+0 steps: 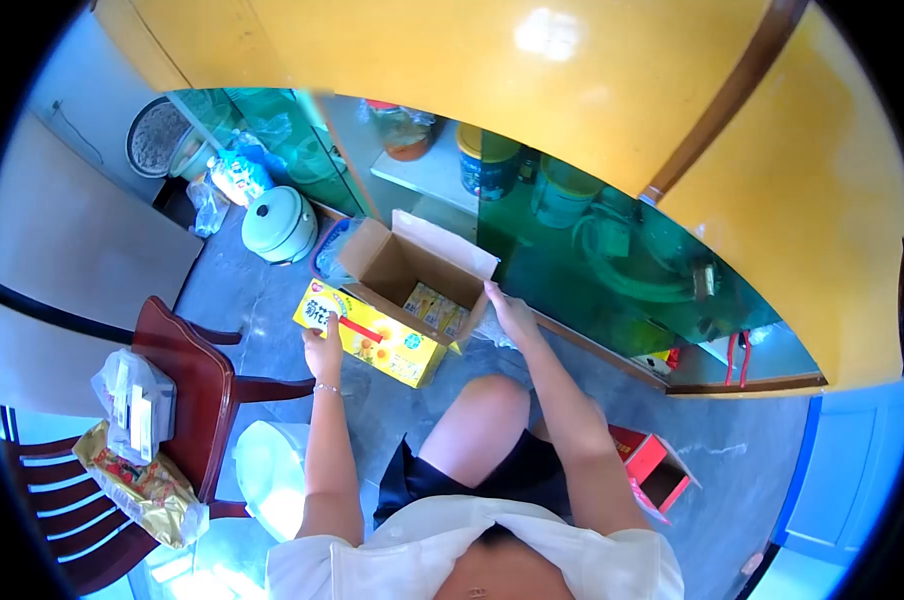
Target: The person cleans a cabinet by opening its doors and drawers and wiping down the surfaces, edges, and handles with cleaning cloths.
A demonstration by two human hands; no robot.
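Observation:
A yellow cardboard drink box with flower pictures and a red strip sits on the floor in front of me, its brown flaps raised. Inside it, several small drink cartons cover part of the bottom. My left hand grips the box's yellow front panel near its left end, fingers against the print. At the box's right side, my right hand is closed on the edge of the cardboard, with some fingers hidden behind it.
A glass-door cabinet stands just beyond the box. A lidded pot is at left, near plastic bags. A wooden chair carries packages. A clear plastic bin and red open box flank my legs.

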